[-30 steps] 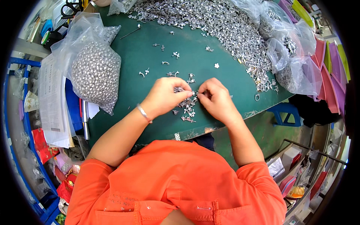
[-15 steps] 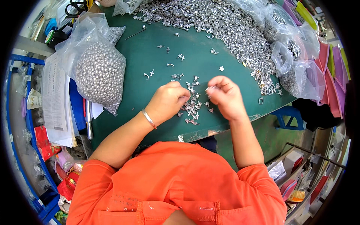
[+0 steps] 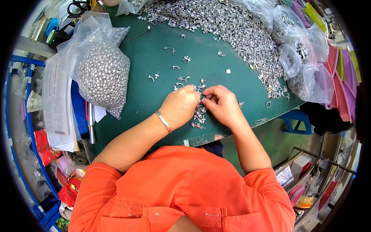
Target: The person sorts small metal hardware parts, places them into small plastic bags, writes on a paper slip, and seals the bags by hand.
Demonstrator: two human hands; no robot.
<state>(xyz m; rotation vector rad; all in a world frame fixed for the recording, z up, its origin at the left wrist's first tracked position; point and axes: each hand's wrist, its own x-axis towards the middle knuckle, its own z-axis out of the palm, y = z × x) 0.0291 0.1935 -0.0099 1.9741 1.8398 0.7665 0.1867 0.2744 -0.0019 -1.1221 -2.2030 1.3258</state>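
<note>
My left hand [image 3: 179, 105], with a silver bangle [image 3: 163, 121] on its wrist, is closed with its fingers curled over the left side of a small pile of silver metal pieces [image 3: 199, 113]. Close beside it, my right hand [image 3: 222, 103] has thumb and forefinger brought together at the pile's upper right. Whatever either hand holds is too small or hidden to make out. The fingertips of both hands nearly meet. Just beyond them lie a curved silver piece [image 3: 180, 84] and several others, loose on the green tabletop [image 3: 147, 98].
A large heap of small silver parts [image 3: 216, 17] covers the far side. At left stands a clear bag of silver beads [image 3: 103, 73] beside papers [image 3: 58, 104]. Plastic bags of parts [image 3: 305, 79] and pink and purple trays [image 3: 340, 81] are at right; a blue stool [image 3: 295, 121] stands below.
My right hand has moved left and down to the pile, from apart at its right. My left hand has shifted slightly right, closer to the right hand, covering more of the pile.
</note>
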